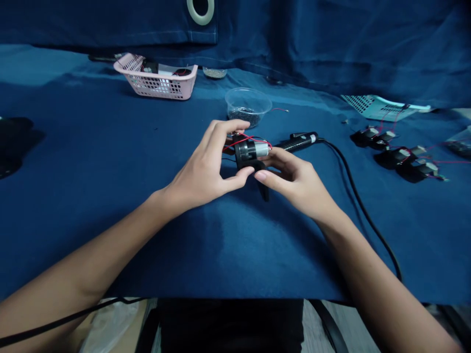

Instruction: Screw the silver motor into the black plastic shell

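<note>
Okay, my left grip (200,169) and right grip (296,184) both pinch the small motor (252,152). Light; red wires (235,143) fragile, so hold the black housing (243,154).

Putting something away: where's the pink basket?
In the head view, the pink basket sits far back on the blue cloth, left of the clear plastic bowl.
</note>
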Action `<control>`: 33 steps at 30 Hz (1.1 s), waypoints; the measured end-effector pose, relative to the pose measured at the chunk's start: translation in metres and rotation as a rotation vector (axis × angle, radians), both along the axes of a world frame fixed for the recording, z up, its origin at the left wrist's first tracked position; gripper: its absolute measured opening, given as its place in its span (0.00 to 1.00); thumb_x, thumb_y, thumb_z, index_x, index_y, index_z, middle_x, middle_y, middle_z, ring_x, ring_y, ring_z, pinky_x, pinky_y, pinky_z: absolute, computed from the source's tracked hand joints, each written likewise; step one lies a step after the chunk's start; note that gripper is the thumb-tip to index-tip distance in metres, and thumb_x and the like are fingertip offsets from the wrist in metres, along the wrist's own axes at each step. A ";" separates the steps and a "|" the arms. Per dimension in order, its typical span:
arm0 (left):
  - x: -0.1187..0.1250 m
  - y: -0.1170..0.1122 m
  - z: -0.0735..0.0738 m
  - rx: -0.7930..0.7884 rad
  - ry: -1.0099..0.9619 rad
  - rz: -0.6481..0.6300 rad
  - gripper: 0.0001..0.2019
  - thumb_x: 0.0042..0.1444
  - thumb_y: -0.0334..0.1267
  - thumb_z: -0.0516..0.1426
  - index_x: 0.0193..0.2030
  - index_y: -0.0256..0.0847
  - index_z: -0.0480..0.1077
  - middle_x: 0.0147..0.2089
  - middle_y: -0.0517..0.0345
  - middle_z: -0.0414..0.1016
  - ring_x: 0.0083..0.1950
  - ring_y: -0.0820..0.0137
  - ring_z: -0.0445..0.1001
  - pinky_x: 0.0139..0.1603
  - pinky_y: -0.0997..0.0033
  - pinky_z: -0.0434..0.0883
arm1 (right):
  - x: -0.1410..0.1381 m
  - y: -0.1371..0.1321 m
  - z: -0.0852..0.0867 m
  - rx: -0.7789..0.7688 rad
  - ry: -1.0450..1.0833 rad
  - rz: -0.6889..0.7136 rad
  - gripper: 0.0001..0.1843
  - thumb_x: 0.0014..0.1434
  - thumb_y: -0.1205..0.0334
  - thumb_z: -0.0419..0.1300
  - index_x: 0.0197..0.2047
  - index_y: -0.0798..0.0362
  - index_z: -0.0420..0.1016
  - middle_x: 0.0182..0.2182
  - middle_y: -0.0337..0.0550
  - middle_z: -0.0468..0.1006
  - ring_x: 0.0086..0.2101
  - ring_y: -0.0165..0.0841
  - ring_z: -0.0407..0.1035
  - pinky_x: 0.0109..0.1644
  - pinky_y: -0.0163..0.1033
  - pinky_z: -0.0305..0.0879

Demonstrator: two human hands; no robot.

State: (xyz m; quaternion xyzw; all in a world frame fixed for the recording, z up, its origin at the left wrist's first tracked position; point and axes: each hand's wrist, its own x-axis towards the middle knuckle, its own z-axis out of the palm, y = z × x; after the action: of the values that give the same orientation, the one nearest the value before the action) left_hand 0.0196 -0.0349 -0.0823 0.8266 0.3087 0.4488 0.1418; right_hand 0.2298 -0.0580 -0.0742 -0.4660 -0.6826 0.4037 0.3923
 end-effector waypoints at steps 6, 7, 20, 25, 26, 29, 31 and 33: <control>-0.001 0.003 -0.004 -0.037 -0.068 -0.068 0.34 0.54 0.36 0.64 0.65 0.52 0.57 0.65 0.55 0.63 0.65 0.56 0.68 0.64 0.56 0.74 | 0.006 0.000 -0.001 -0.025 0.116 -0.013 0.21 0.56 0.48 0.67 0.49 0.50 0.77 0.41 0.41 0.82 0.42 0.35 0.77 0.52 0.41 0.73; 0.000 0.003 -0.003 -0.030 -0.061 -0.057 0.33 0.54 0.35 0.64 0.64 0.51 0.58 0.64 0.56 0.65 0.64 0.57 0.70 0.64 0.57 0.75 | 0.006 0.000 -0.001 -0.046 0.133 -0.007 0.21 0.56 0.48 0.68 0.49 0.50 0.77 0.40 0.41 0.82 0.41 0.35 0.78 0.50 0.40 0.74; 0.001 0.001 0.002 -0.011 0.012 0.006 0.30 0.53 0.35 0.64 0.62 0.45 0.63 0.60 0.56 0.72 0.57 0.62 0.76 0.60 0.61 0.77 | 0.009 -0.002 -0.007 -0.134 0.213 0.025 0.20 0.55 0.51 0.69 0.48 0.52 0.80 0.38 0.41 0.82 0.36 0.33 0.77 0.47 0.39 0.74; 0.001 0.001 0.002 -0.007 0.009 0.049 0.28 0.54 0.37 0.65 0.61 0.44 0.65 0.59 0.55 0.73 0.54 0.64 0.77 0.58 0.64 0.78 | 0.009 0.001 -0.014 -0.241 0.368 -0.003 0.20 0.53 0.53 0.71 0.47 0.50 0.78 0.41 0.40 0.78 0.37 0.33 0.77 0.48 0.42 0.76; 0.001 0.001 0.002 -0.006 0.010 0.052 0.28 0.54 0.37 0.66 0.61 0.44 0.65 0.59 0.55 0.73 0.54 0.65 0.77 0.58 0.64 0.77 | 0.008 0.001 -0.014 -0.256 0.386 -0.010 0.20 0.51 0.54 0.72 0.47 0.50 0.79 0.41 0.40 0.78 0.37 0.33 0.77 0.48 0.42 0.76; 0.000 0.002 0.000 -0.003 0.012 0.050 0.28 0.55 0.37 0.65 0.62 0.44 0.64 0.60 0.56 0.73 0.55 0.65 0.77 0.59 0.66 0.76 | 0.007 0.002 -0.013 -0.287 0.429 -0.037 0.22 0.47 0.55 0.75 0.45 0.50 0.79 0.39 0.39 0.77 0.38 0.33 0.76 0.47 0.42 0.78; 0.000 0.002 -0.001 -0.001 0.011 0.044 0.28 0.56 0.36 0.65 0.62 0.45 0.64 0.60 0.56 0.73 0.55 0.65 0.77 0.58 0.66 0.77 | 0.007 0.002 -0.012 -0.291 0.433 -0.041 0.21 0.48 0.55 0.75 0.45 0.50 0.79 0.38 0.39 0.77 0.37 0.33 0.76 0.46 0.42 0.78; 0.000 0.003 -0.002 -0.009 0.012 0.030 0.28 0.56 0.35 0.64 0.63 0.46 0.63 0.61 0.56 0.72 0.54 0.65 0.78 0.58 0.64 0.77 | 0.008 0.001 -0.012 -0.288 0.408 -0.029 0.20 0.50 0.55 0.73 0.45 0.50 0.79 0.39 0.40 0.78 0.37 0.33 0.76 0.46 0.42 0.77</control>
State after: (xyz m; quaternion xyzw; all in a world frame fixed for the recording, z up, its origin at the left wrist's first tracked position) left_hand 0.0199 -0.0322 -0.0844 0.8238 0.3239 0.4447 0.1369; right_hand 0.2377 -0.0571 -0.0861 -0.4357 -0.5181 0.5767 0.4573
